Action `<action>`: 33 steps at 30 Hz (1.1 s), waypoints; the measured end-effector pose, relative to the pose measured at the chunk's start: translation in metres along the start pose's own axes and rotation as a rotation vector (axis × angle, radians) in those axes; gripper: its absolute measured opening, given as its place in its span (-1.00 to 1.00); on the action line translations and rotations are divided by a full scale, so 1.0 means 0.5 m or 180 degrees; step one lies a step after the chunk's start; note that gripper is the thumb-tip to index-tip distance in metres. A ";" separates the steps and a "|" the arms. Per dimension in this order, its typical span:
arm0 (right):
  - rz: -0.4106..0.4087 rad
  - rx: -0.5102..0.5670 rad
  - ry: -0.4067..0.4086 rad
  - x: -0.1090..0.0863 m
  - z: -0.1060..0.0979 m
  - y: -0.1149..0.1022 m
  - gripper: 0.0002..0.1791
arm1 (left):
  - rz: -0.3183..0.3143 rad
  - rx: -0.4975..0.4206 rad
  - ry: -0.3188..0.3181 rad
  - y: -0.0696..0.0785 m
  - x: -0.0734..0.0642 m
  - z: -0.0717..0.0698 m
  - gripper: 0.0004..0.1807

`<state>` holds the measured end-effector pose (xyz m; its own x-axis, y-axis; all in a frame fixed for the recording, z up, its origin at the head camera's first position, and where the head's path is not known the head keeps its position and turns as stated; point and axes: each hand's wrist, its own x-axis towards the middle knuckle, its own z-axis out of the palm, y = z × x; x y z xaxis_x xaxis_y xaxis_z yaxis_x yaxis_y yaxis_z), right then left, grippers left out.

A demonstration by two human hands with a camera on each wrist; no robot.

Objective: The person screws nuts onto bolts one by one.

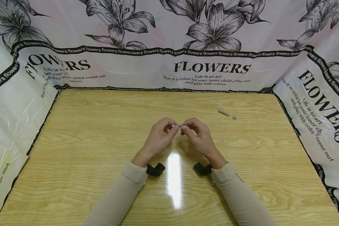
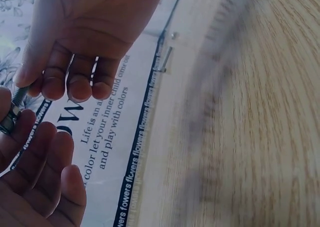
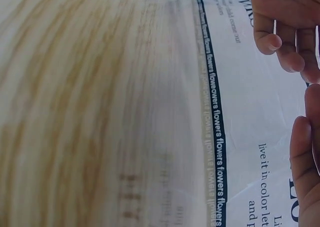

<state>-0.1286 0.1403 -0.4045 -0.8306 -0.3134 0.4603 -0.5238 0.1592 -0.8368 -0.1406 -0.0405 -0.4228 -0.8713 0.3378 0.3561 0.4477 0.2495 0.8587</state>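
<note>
Both hands meet over the middle of the table, holding one small metal bolt [image 1: 181, 126] lengthwise between them. My left hand [image 1: 159, 135] pinches its left end between thumb and fingers. At the right end, my right hand [image 1: 200, 137] pinches the shaft with thumb and forefinger. In the left wrist view the threaded shaft [image 2: 20, 95] shows between the fingertips, with a nut [image 2: 15, 111] around it close to the left fingers. The other fingers of both hands are loosely bent. From the right wrist the bolt is hidden, cut off at the right edge.
A second bolt [image 1: 223, 112] lies on the wooden table [image 1: 87, 141] at the back right, with a loose nut [image 1: 234, 118] beside it. Black bent pieces [image 1: 156, 169] show beside both wrists. Flower-printed sheeting [image 1: 141, 69] stands along the back and sides.
</note>
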 end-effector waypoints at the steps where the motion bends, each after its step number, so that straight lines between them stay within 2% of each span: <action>1: 0.0005 0.0003 -0.0002 0.000 0.000 0.000 -0.92 | -0.0050 0.0015 -0.0007 0.000 0.000 0.000 -0.86; 4: 0.0030 0.0002 -0.0006 0.000 0.000 -0.001 -0.92 | -0.0141 0.0018 -0.0027 0.000 0.000 -0.001 -0.84; 7: 0.0037 0.0023 -0.0010 0.001 0.000 -0.001 -0.92 | -0.0132 -0.0073 -0.0017 -0.001 0.000 -0.003 -0.81; 11: 0.0036 0.0079 -0.0016 0.001 0.001 0.001 -0.92 | 0.0051 -0.0200 0.0029 0.001 0.001 -0.005 -0.74; 15: 0.0037 0.0099 -0.0006 0.000 0.002 0.003 -0.92 | 0.0224 -0.0235 0.0010 0.001 0.001 -0.004 -0.83; 20: 0.0055 0.0082 -0.0003 0.000 0.003 0.003 -0.93 | 0.0142 -0.0204 -0.0018 0.000 0.000 -0.003 -0.90; 28: 0.0034 0.0084 -0.0021 0.000 0.002 0.003 -0.93 | -0.0045 -0.0270 -0.0012 -0.001 -0.001 -0.003 -0.82; 30: 0.0026 0.0082 -0.0013 0.000 0.002 0.003 -0.92 | -0.0045 -0.0302 0.0011 0.000 0.000 -0.003 -0.79; 33: 0.0023 0.0081 0.0000 0.000 0.002 0.003 -0.92 | 0.0066 -0.0289 0.0030 0.000 0.000 -0.003 -0.76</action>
<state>-0.1292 0.1396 -0.4063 -0.8344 -0.3125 0.4541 -0.5128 0.1378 -0.8474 -0.1411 -0.0418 -0.4224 -0.8640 0.3335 0.3773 0.4460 0.1589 0.8808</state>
